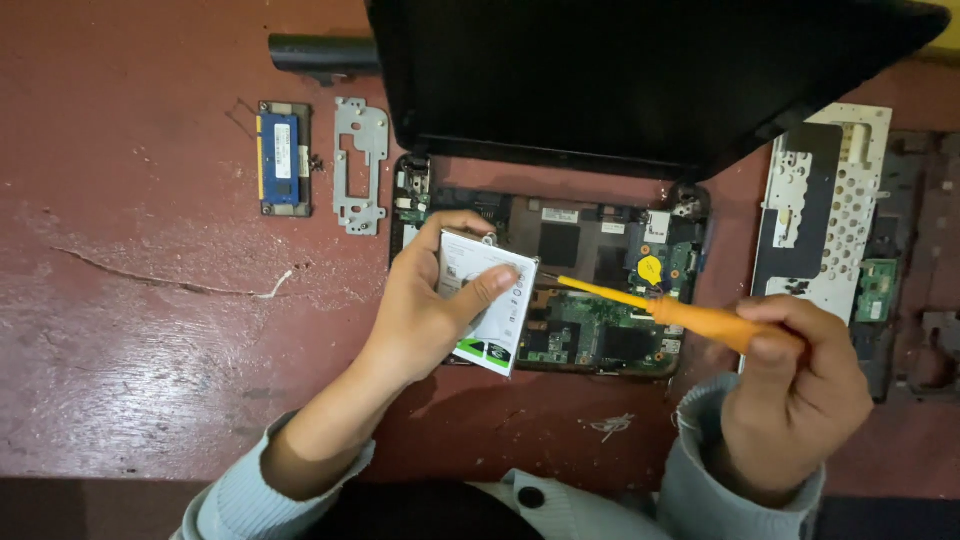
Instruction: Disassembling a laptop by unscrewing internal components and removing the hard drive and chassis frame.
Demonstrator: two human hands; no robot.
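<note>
An opened small laptop lies on a dark red table, its green circuit board exposed and its black lid raised at the back. My left hand grips a flat rectangular hard drive with a white label, tilted up over the laptop's left side, thumb on the label. My right hand holds an orange-handled screwdriver; its shaft reaches left to the drive's right edge.
A memory module and a grey metal bracket lie at the upper left, a black cylindrical battery beyond them. A perforated metal keyboard plate and dark casing parts sit at the right.
</note>
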